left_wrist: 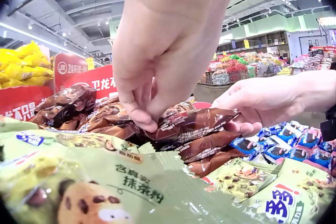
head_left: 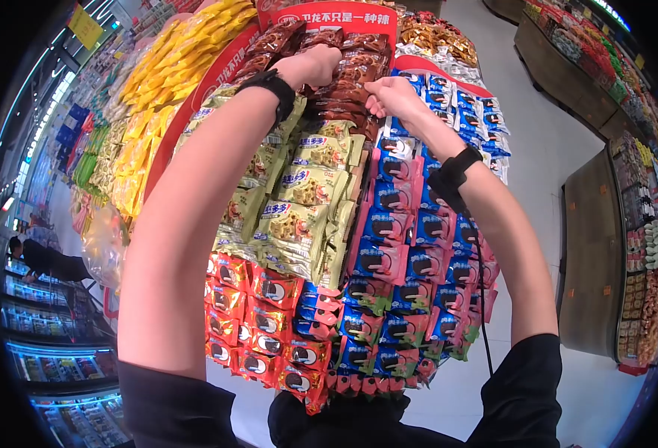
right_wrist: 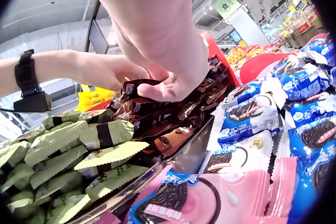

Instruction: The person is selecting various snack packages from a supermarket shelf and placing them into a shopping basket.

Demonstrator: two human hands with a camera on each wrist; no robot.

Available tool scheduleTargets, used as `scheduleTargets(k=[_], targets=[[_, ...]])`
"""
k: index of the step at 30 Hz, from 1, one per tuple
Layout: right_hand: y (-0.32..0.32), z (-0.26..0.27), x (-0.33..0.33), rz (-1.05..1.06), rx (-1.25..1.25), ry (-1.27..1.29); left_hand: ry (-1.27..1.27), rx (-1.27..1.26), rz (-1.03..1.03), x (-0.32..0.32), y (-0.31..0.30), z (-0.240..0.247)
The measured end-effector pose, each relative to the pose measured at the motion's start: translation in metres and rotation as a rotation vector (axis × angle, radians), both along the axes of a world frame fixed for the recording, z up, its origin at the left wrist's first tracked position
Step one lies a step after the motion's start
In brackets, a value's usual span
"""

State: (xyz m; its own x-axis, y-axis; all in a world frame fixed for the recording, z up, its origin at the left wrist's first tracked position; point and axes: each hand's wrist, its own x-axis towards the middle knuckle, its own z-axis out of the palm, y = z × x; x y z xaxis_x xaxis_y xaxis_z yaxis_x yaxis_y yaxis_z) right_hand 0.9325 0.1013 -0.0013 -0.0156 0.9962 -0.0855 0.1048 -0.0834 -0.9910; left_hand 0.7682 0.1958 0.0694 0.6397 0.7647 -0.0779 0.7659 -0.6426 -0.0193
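Note:
At the far part of the snack display, both hands are on a brown snack packet (left_wrist: 197, 123) in the row of brown packets (head_left: 359, 69). The left hand (head_left: 312, 67) comes down from above and pinches the packet's left end, thumb and fingertips together. From the other side the right hand (head_left: 397, 98) grips its right end, with the thumb (right_wrist: 155, 91) lying over the edge in the right wrist view. More brown packets (right_wrist: 176, 139) lie directly underneath. Green cookie packets (head_left: 310, 187) sit nearer the body, just below the hands.
Blue and pink cookie packets (head_left: 388, 224) fill the right side, red packets (head_left: 258, 321) the near edge. Yellow bags (head_left: 187, 52) are piled at the left behind a red sign board (head_left: 344, 21). Wooden shelving (head_left: 590, 246) stands across the aisle floor (head_left: 478, 45).

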Motion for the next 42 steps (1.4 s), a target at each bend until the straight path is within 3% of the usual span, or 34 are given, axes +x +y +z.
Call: scheduleTargets(k=[3, 6, 7, 11, 18, 21, 25, 28, 29, 36, 40, 42], targets=[[-0.012, 0.008, -0.004, -0.176, 0.118, -0.237, 0.035, 0.121, -0.139, -0.002, -0.007, 0.008], [-0.022, 0.010, 0.001, -0.296, 0.771, -0.676, -0.136, 0.208, -0.393, -0.010, -0.007, 0.011], [-0.024, 0.011, 0.006, -0.245, 0.986, -0.819, -0.081, 0.180, -0.394, -0.009, -0.020, 0.019], [-0.035, 0.018, 0.012, 0.039, 1.324, -1.242, 0.062, 0.158, -0.391, -0.014, -0.052, 0.028], [-0.031, 0.008, 0.007, 0.095, 1.303, -1.359, 0.081, 0.185, -0.523, -0.021, -0.046, 0.014], [-0.036, 0.012, 0.004, 0.070, 1.319, -1.246, 0.037, 0.133, -0.510, -0.022, -0.044, 0.018], [-0.038, 0.019, -0.007, -0.007, 1.193, -1.047, 0.013, 0.091, -0.518, -0.020, -0.036, 0.015], [-0.029, 0.016, -0.015, 0.136, 0.968, -1.014, 0.047, 0.101, -0.512, -0.017, -0.035, 0.010], [-0.029, 0.012, -0.017, 0.106, 1.009, -0.948, 0.062, 0.111, -0.500, -0.017, -0.035, 0.010], [-0.020, 0.003, -0.024, -0.064, 0.898, -0.872, 0.011, 0.097, -0.446, -0.022, -0.041, 0.010], [-0.023, 0.004, -0.027, -0.028, 0.668, -0.891, 0.052, 0.098, -0.391, -0.027, -0.044, 0.008], [-0.029, 0.013, -0.026, -0.039, 0.682, -0.896, 0.057, 0.084, -0.354, -0.030, -0.050, 0.015]])
